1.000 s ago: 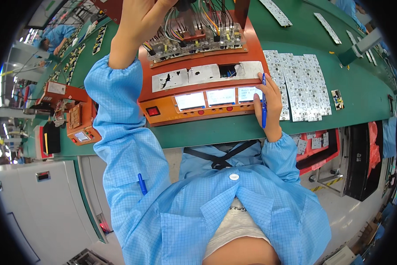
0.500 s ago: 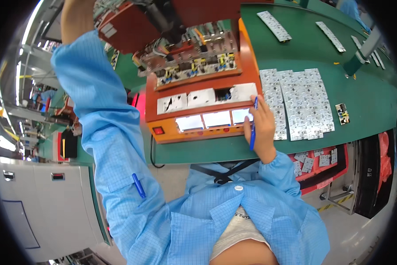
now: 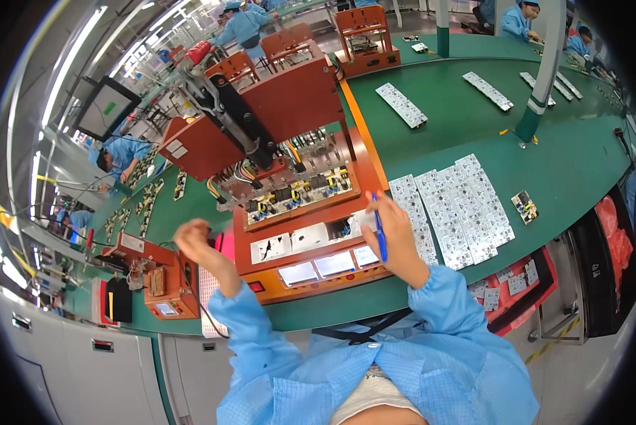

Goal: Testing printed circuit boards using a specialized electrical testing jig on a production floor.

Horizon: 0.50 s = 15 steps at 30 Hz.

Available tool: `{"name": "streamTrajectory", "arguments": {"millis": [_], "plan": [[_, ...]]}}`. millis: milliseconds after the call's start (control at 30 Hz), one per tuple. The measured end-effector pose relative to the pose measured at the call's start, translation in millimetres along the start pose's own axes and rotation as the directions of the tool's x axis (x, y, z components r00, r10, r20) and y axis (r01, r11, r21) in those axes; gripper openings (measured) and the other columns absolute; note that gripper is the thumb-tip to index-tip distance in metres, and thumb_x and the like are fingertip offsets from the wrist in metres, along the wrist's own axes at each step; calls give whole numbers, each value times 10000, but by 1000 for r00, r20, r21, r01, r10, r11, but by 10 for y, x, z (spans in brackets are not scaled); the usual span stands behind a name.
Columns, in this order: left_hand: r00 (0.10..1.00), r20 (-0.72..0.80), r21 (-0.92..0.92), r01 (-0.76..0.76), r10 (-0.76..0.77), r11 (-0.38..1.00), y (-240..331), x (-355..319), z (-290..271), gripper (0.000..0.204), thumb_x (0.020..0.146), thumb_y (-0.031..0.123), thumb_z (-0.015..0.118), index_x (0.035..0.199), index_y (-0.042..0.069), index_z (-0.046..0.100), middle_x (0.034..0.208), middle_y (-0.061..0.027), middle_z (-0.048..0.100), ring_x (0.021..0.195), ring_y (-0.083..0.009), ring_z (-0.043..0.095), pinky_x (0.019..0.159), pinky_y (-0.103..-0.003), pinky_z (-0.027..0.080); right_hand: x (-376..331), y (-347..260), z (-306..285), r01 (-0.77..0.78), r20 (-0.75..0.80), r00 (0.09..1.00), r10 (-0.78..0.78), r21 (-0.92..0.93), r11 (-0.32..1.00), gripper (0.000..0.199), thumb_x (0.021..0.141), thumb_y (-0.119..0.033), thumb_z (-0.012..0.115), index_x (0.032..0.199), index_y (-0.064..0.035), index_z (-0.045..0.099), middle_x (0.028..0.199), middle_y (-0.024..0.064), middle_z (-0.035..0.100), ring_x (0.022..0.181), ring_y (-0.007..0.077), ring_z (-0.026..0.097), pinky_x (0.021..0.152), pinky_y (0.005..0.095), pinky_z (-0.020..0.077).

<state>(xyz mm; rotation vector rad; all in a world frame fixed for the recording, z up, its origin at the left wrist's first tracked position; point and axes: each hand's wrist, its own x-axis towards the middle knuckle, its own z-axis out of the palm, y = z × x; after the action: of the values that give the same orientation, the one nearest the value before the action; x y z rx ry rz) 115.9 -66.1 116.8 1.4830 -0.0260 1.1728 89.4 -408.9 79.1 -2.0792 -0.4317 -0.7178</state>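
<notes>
Two hands at the orange test fixture [image 3: 296, 234]. Right hand [image 3: 396, 237], at its right edge, grips a blue pen [image 3: 379, 227] and rests on the white boards [image 3: 311, 237] seated in its bed. Left hand [image 3: 194, 237], closed in an empty fist, hangs off its left side. Beyond, the hinged lid [image 3: 261, 120] stands raised, so the press looks finished and unloading remains. Half a second ago that left hand was up on the lid; now it has dropped. Right of the fixture lie panel sheets [image 3: 459, 209].

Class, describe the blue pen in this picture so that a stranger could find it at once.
Start at the big orange test fixture on the green bench. At its right edge rests the person's right hand, holding the blue pen upright. It is the only slim blue stick among white circuit boards.
</notes>
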Motion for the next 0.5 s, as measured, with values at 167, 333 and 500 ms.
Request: {"name": "streamTrajectory", "arguments": {"millis": [167,333,500], "plan": [[900,319,229,233,-299,945,-178,-670,157,255,914,79,457,1161,34,414,1316,-186,499,1231,-239,441,1026,-335,302,423,197,248,37,-26,999,-39,-87,996,373,760,-83,668,1082,-54,481,1204,191,551,1253,448,415,998,480,347],[838,441,185,265,-321,946,-303,-585,112,283,905,-1,412,1174,49,341,1430,-227,400,1367,-254,343,1101,-320,204,458,305,414,71,41,996,-75,94,993,384,746,-75,675,1065,-47,464,1083,173,558,1163,428,480,1027,462,340],[897,295,-81,366,-329,927,-481,-568,196,260,899,-15,429,1129,54,330,1371,-266,443,1335,-280,386,1083,-348,260,486,331,417,36,63,997,-50,204,978,394,705,-87,702,1007,-79,450,1084,175,571,1121,403,520,948,426,404]]}}
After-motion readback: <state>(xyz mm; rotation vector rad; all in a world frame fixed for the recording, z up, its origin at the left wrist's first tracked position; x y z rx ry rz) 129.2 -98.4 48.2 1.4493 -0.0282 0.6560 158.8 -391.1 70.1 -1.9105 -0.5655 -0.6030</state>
